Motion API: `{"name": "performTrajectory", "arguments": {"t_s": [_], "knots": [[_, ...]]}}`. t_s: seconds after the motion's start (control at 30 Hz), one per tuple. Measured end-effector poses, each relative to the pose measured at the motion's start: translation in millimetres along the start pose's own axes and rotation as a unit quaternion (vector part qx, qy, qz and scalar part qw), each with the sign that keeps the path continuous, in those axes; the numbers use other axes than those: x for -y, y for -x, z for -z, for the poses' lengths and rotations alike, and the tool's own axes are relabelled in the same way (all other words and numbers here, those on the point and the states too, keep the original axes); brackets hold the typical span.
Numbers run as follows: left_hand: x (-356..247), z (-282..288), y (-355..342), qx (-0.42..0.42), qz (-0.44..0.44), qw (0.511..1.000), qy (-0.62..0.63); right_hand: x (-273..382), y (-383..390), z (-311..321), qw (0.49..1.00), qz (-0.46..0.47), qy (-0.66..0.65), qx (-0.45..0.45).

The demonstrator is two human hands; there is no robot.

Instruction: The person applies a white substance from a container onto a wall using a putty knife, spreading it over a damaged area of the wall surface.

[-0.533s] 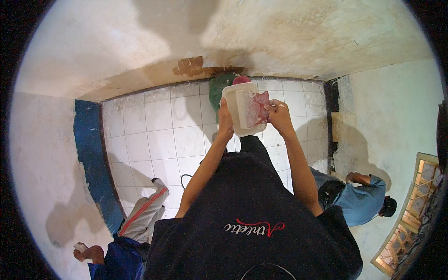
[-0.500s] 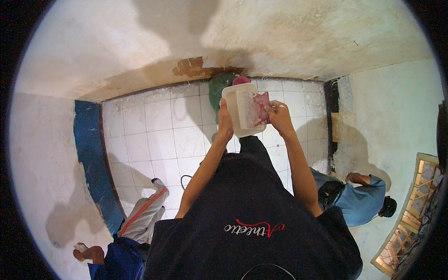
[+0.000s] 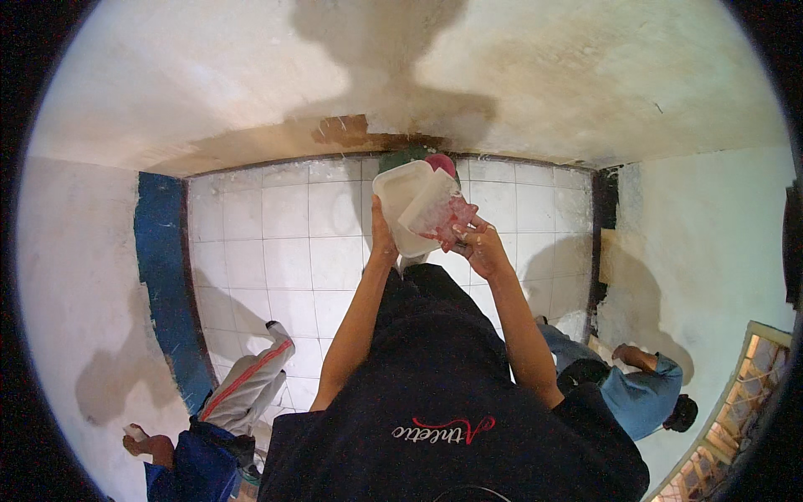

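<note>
My left hand (image 3: 383, 237) grips the left side of a shallow white plastic tray (image 3: 391, 186), holding it up above the floor. In my right hand (image 3: 483, 248) is a wide putty scraper (image 3: 437, 216) with a reddish, white-smeared body and a pale broad edge. The scraper is tilted across the tray's right part and hides some of its inside. My right fingers are closed round the scraper's red end, with whitish smears on them.
Behind the tray, by the stained wall (image 3: 544, 92), show a green object (image 3: 398, 159) and a round pink one (image 3: 442, 164), both partly hidden. White tiles (image 3: 284, 209) cover the floor. One person (image 3: 209, 460) works at the left wall, another (image 3: 640, 385) at the right wall.
The tray and my hands have shifted slightly left and lower in view. The scraper has turned from nearly upright to slanted across the tray. My view has shifted a little too.
</note>
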State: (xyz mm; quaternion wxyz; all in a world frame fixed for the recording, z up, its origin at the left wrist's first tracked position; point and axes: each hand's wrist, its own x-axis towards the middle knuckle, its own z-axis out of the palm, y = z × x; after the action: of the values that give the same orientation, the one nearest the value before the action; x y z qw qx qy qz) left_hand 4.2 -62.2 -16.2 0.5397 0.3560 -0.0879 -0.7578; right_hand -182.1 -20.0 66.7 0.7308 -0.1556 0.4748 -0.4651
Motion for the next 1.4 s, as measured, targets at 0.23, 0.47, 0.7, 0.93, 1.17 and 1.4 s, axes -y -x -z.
{"name": "performTrajectory", "arguments": {"t_s": [0.23, 0.47, 0.7, 0.93, 1.17, 1.4], "knots": [[7.8, 0.7, -68.2, -0.004, 0.008, 1.000, 0.000, 7.9, -61.0, 18.7, 1.000, 0.002, -0.010, -0.029], [29.7, 23.4, -153.4, -0.046, 0.024, 0.998, 0.038, 4.6, -151.7, 49.3, 0.992, 0.029, -0.124, -0.005], [51.8, 101.5, -227.2, -0.043, -0.018, 0.993, 0.109, -8.3, -253.8, 59.2, 0.973, 0.031, -0.221, -0.056], [56.0, 154.0, -220.2, -0.096, -0.061, 0.988, 0.101, -31.5, -378.5, 97.3, 0.989, 0.108, -0.070, -0.075], [75.1, 189.5, -172.5, -0.165, -0.083, 0.976, 0.111, 18.6, -467.2, 134.0, 0.845, 0.264, 0.466, -0.001], [81.9, 202.5, -144.3, -0.235, -0.110, 0.961, 0.100, 68.5, -413.9, 87.4, 0.978, 0.172, 0.111, -0.035]]}}
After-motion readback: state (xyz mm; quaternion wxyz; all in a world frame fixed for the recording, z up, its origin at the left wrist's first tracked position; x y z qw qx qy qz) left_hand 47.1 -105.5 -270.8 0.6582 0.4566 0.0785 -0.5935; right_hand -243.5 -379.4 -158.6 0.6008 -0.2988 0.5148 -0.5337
